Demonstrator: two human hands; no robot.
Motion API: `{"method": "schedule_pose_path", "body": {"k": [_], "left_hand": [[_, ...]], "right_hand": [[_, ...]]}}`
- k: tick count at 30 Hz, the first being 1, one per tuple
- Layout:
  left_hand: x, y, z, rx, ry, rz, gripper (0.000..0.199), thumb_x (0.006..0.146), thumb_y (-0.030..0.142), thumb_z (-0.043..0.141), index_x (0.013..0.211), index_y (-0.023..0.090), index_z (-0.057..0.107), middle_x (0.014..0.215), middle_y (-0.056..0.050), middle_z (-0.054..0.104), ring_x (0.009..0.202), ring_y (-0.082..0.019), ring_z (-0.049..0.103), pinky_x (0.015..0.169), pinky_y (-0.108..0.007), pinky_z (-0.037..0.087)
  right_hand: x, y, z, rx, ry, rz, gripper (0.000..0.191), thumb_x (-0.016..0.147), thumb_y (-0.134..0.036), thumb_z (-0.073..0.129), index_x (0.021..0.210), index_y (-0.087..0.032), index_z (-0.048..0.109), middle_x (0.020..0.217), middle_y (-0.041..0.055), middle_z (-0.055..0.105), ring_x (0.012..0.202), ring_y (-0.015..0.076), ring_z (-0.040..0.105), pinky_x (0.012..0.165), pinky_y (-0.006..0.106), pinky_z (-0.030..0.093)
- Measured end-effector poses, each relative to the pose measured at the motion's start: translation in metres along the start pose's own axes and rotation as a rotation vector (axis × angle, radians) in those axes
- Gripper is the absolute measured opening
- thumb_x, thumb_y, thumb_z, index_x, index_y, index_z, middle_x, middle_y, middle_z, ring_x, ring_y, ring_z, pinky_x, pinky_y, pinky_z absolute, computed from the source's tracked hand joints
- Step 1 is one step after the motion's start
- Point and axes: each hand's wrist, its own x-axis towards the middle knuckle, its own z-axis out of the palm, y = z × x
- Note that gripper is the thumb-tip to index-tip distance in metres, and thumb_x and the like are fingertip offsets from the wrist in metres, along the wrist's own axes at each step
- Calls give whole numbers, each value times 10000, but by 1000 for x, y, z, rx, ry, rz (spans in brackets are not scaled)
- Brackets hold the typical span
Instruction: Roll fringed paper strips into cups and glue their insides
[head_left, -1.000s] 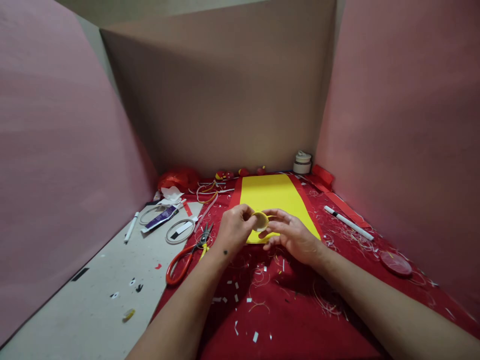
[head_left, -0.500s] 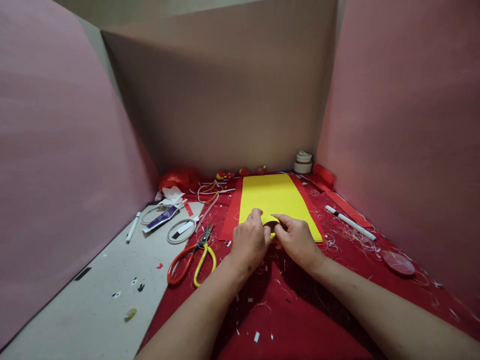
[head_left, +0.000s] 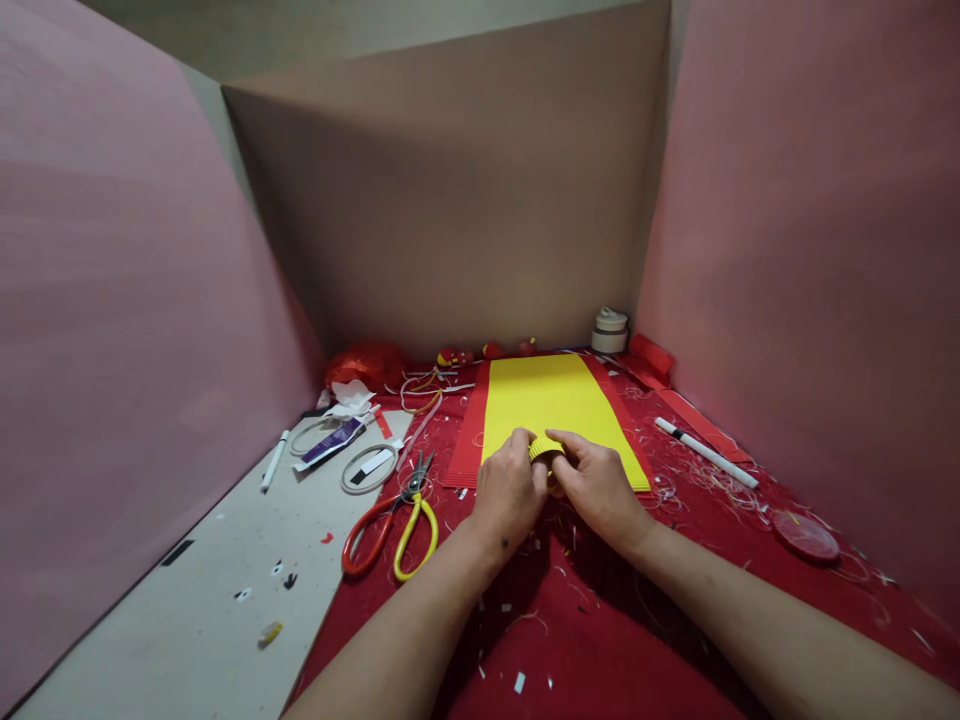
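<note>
Between my two hands is a small curved strip of yellow corrugated paper, its ridges facing up. The fingers of my left hand are closed on its left side. My right hand pinches its right side with thumb and fingers. Part of the strip is hidden behind the fingers. Just beyond the hands lie yellow sheets on top of wider red sheets. To the left of my left forearm rest scissors with one red and one yellow handle, blades a little apart.
A grey board on the left bears a purple tube, grey rings and a white pen. Right of the sheets lie a white marker and a clear round disc. White round containers stand at the back.
The whole view has shifted slightly, so everything sits a little lower and to the right. Both hands still hold the yellow strip, with fingers slightly shifted around it.
</note>
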Motion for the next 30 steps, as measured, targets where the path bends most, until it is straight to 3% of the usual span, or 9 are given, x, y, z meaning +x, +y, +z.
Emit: {"method": "schedule_pose_path", "body": {"k": [5,12,22,30], "left_hand": [[1,1,2,-67,20,-28,210,804,192,431,994,161,514,888,-102,667,834,-232,628,713,-305,444],[0,5,1,-34,32,-25,232,788,166,434,1003,162,523,874,-97,664,820,-235,625,706,-304,435],[-1,7,1,-32,47,-65,246,781,155,450,1016,166,520,845,-82,669,785,-220,630,678,-288,430],[-1,7,2,-4,81,-21,291,769,129,445,1056,139,492,900,-95,659,803,-223,629,700,-299,452]], "right_hand": [[0,0,0,27,-23,16,371,738,-184,455,1037,-168,675,884,85,723,716,211,668,674,323,506],[0,-4,-2,-52,18,-37,376,731,-169,457,1043,-137,665,958,121,708,831,236,666,778,351,490],[0,-6,-3,-67,63,-61,394,714,-153,451,1052,-89,644,893,124,715,759,216,664,737,335,498],[0,-5,-1,-17,58,-55,389,719,-151,441,1045,-100,647,926,120,712,813,213,664,768,328,498]]}}
